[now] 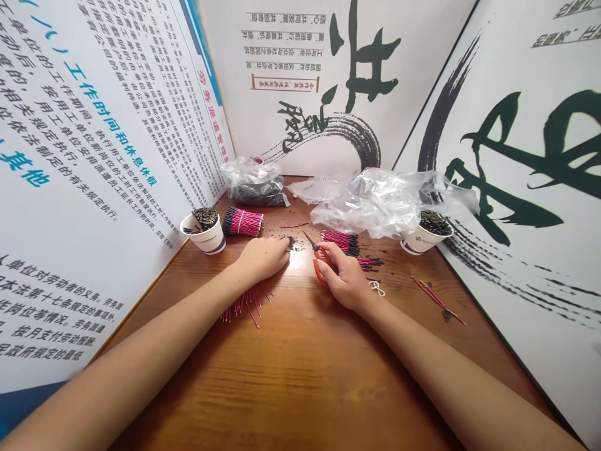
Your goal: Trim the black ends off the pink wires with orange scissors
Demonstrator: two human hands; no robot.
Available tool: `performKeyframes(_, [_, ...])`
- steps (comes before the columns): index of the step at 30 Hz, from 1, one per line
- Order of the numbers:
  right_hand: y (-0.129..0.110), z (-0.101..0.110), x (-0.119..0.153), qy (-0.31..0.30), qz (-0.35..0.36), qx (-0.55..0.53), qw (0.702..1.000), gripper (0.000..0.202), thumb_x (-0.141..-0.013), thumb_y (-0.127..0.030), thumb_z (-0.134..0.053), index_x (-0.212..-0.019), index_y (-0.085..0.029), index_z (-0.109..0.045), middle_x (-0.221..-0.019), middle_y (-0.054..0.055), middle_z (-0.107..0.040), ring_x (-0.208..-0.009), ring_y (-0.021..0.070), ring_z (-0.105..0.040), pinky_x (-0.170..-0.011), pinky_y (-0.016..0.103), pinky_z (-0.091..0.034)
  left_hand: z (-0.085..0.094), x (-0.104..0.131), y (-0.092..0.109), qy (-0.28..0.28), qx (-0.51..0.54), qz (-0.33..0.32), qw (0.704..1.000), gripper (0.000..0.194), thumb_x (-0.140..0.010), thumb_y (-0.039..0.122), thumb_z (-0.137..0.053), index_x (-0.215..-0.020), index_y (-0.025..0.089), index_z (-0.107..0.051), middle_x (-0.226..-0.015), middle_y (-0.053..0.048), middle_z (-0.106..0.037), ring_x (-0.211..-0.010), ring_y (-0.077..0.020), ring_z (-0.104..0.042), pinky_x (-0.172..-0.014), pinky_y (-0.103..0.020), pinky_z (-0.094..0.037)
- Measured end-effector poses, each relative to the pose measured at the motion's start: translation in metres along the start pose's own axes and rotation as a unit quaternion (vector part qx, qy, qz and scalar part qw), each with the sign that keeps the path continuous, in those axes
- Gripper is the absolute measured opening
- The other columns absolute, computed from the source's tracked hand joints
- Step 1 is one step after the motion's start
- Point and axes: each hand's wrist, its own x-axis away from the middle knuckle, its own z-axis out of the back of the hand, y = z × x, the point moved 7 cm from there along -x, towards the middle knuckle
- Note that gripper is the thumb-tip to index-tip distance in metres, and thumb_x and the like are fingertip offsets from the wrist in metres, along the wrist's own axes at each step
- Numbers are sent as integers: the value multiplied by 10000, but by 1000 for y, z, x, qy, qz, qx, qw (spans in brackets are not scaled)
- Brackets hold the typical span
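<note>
My right hand (346, 275) is wrapped round a pair of red-handled scissors (321, 255), its dark pointed blades angled up and left. My left hand (265, 257) is closed, knuckles up, with something small and black at its fingertips; its grip is mostly hidden. Thin pink sticks (251, 302) with pale tips fan out from under my left wrist; I cannot tell whether that hand holds them. Tiny black bits (297, 243) lie scattered between the hands. Beyond the right hand is a bundle of pink sticks with black ends (340, 241), and a smaller bunch (370, 264) lies beside it.
A tied pink-and-black bundle (243, 221) lies at left by a paper cup (205, 235) of dark sticks. Another filled cup (426, 238) stands at right. Plastic bags (370, 197) line the back. White string (376, 287) and loose sticks (439, 299) lie rightward. Printed panels (300, 141) enclose the table.
</note>
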Motion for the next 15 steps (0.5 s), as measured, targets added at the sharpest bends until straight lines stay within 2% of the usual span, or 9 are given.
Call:
performKeyframes(2, [-1, -1, 0, -9, 3, 23, 1000, 293, -937, -348, -452, -1157, -188, -560, -738, -1, -658, -615, 161, -586, -599, 246, -371, 2, 1, -1, 18, 39, 7, 999, 221, -905, 315, -429, -901, 173, -597, -906, -114, -723, -791, -262, -675, -637, -311, -417])
performKeyframes(5, [-4, -2, -1, -22, 12, 75, 997, 289, -935, -355, -466, -1156, -204, -575, -768, 15, -697, -664, 187, -641, -625, 257, -385, 5, -3, -4, 57, 153, 16, 986, 177, -885, 313, -460, -841, 182, -569, -811, -69, -690, -714, -208, -624, -604, -282, -371])
performKeyframes(7, [-5, -2, -1, -22, 13, 109, 994, 282, -934, -352, -468, -1148, -212, -587, -803, 28, -722, -698, 202, -667, -630, 264, -385, 5, -7, -6, 85, 242, 20, 966, 140, -863, 288, -484, -794, 179, -538, -733, -34, -644, -642, -163, -564, -583, -264, -346])
performKeyframes(11, [-5, -3, -2, -27, 12, 163, 986, 284, -925, -338, -463, -1139, -215, -605, -817, 39, -742, -690, 211, -679, -599, 271, -364, 3, -12, -13, 152, 390, 5, 908, 134, -845, 262, -488, -742, 176, -476, -657, 17, -542, -589, -110, -467, -568, -229, -343])
performKeyframes(13, [-4, -4, -2, -35, 11, 166, 986, 305, -924, -329, -463, -1172, -210, -595, -793, 35, -742, -667, 209, -673, -589, 272, -361, 2, -11, -15, 169, 433, -6, 885, 143, -837, 247, -480, -715, 175, -457, -630, 35, -498, -569, -93, -431, -559, -216, -338])
performKeyframes(15, [-1, -5, -2, -43, 3, 158, 986, 335, -923, -326, -468, -1215, -199, -570, -748, 25, -734, -636, 206, -663, -582, 271, -362, 0, -10, -14, 171, 452, -17, 875, 147, -830, 238, -474, -700, 172, -453, -608, 44, -470, -555, -84, -405, -550, -211, -326])
